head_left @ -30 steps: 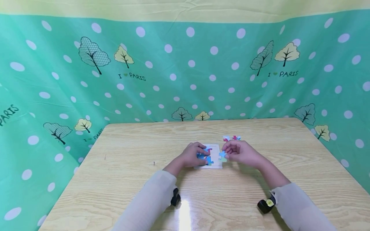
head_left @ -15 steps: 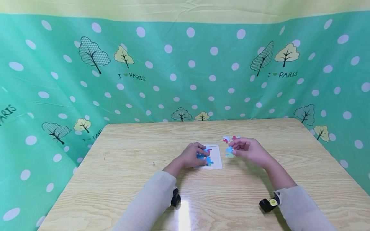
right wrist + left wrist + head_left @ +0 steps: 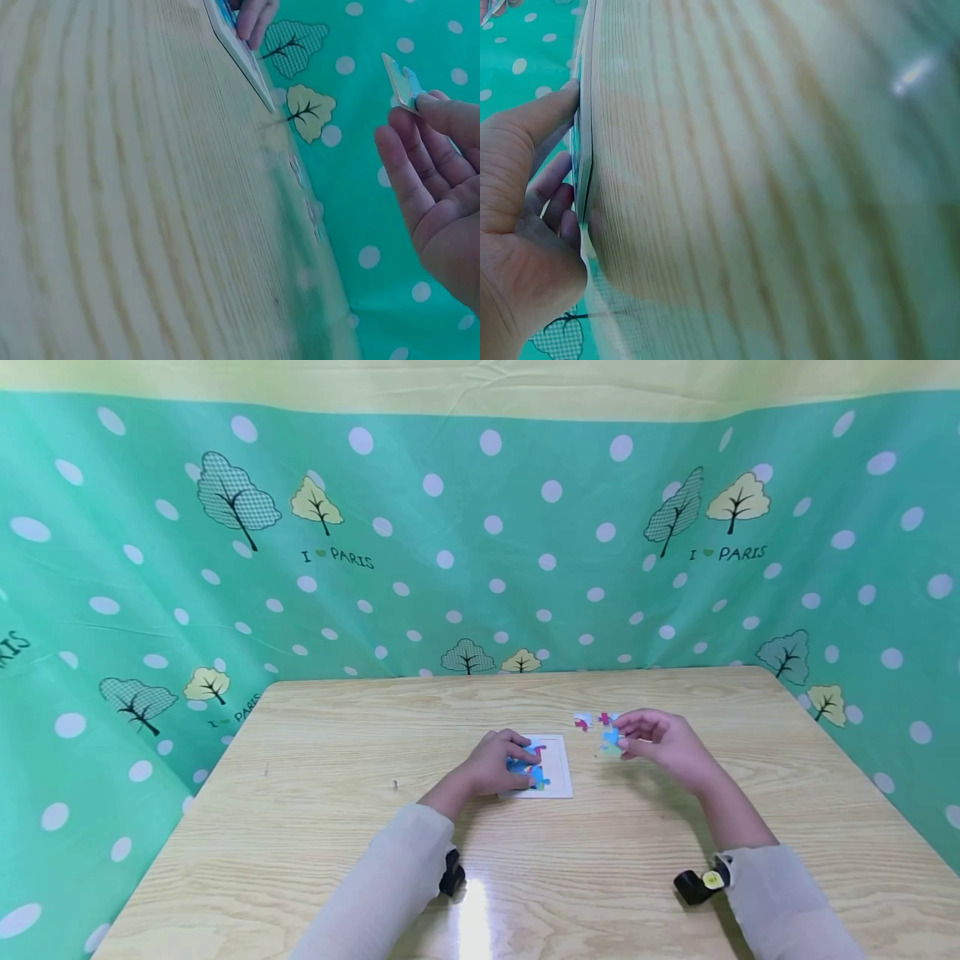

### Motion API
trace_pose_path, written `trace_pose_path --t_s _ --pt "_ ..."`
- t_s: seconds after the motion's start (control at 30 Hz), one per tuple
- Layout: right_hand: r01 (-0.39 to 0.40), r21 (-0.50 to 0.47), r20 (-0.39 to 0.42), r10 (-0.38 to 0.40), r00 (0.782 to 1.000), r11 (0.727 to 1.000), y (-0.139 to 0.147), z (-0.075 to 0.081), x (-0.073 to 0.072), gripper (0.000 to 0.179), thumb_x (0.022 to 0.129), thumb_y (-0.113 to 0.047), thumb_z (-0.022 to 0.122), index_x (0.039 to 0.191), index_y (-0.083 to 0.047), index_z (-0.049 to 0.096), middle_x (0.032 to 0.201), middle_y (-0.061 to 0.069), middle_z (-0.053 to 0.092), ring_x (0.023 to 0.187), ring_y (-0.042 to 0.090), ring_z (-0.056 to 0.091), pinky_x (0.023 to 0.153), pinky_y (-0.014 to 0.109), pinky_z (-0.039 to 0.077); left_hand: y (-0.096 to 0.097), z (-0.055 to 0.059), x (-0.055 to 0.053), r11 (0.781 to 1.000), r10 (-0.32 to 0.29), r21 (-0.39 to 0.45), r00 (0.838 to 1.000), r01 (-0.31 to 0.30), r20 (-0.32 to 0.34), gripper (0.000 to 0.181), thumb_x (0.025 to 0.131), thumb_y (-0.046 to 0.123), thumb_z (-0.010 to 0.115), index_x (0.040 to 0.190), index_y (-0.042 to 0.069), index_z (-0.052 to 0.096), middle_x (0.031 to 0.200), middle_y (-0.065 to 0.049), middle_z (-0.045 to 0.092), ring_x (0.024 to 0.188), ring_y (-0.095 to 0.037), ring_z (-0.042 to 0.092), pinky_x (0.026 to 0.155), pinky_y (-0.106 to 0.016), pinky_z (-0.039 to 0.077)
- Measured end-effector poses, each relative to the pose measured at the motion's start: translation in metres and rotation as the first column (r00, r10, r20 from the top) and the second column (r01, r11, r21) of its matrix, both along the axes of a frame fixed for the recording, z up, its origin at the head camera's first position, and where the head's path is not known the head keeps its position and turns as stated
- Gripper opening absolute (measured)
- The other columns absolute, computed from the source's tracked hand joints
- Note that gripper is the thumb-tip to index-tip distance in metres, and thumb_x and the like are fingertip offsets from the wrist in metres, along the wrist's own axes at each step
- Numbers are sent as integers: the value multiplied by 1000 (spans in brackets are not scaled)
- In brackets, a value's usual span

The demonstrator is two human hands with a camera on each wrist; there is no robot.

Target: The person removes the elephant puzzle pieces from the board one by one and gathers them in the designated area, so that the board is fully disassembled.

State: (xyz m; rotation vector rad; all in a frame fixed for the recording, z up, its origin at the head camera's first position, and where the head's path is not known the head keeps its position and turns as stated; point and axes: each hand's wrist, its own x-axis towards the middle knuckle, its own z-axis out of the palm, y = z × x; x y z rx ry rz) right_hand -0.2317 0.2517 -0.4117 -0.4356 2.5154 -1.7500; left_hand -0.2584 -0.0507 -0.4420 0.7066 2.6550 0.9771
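My left hand (image 3: 493, 765) rests on a white-framed jigsaw board (image 3: 558, 777), its fingertips spread over the blue joined pieces (image 3: 537, 771) on the left side. In the left wrist view the thumb and fingers touch the top face of the board (image 3: 586, 135), seen edge-on. To the right of the board, my right hand (image 3: 671, 747) holds up a blue and pale green puzzle piece (image 3: 611, 741). The right wrist view shows this piece (image 3: 402, 86) pinched at its lower edge by the thumb and fingers, tilted and off the table.
Loose pink and white puzzle pieces (image 3: 582, 721) lie on the wooden table (image 3: 337, 827) behind the right hand, partly covered by it. A tiny dark speck (image 3: 395, 785) is left of the board. A green dotted curtain (image 3: 420, 568) hangs behind the table.
My right hand has carried the puzzle piece away from the board's right edge, rightward and slightly back, towards the loose pieces. The left hand keeps its place on the board.
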Motion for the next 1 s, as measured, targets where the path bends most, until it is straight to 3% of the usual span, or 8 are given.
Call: trace_pose_path --t_s 0.3,0.53,1.0 --pt "37 -96 11 -36 999 995 15 -6 -7 34 93 -3 65 121 12 54 103 16 62 85 20 66 78 42 57 -1 1 0 1000 -5 -2 1000 5 -2 29 84 25 79 113 21 75 137 3 52 123 -20 41 102 -35 38" --pt "71 -126 18 -69 997 989 24 -11 -11 36 94 -7 65 122 11 53 103 12 62 88 20 65 79 43 56 -1 1 0 1000 -4 2 1000 4 3 29 83 25 79 112 21 75 137 3 52 123 -19 41 102 -35 38" --pt "220 -22 75 -217 973 975 34 -13 -22 39 94 -9 66 128 6 55 110 16 63 88 16 66 84 37 55 -1 -1 -1 1000 -4 6 1000 4 4 29 83 25 80 112 21 75 136 4 52 122 -19 41 101 -35 38"
